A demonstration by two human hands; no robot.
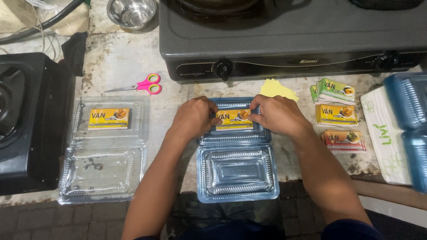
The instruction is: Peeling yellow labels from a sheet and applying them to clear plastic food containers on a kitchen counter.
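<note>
1. The left hand rests on the lid half of an open clear plastic box in the middle of the worktop, its fingers curled and pressing on the left end of a yellow label
2. The right hand meets it from the other side, fingers bent and pinching down on the label's right end
3. The yellow label lies flat on the far half of that box; the near half lies open and hangs a little over the worktop's front edge
4. To the left lies a second open clear box, with a matching yellow label already on its far half
5. Pink-handled scissors lie beyond that second box, closed, blades pointing left
6. Right of the hands sit three small stacks of labels: a green stack farthest, a yellow stack in the middle, a red stack nearest
7. A yellow paper scrap lies just beyond the right hand, in front of a dark gas stove
8. A steel bowl stands at the far left of the stove
9. A pile of blue-tinted boxes sits at the right edge
</note>
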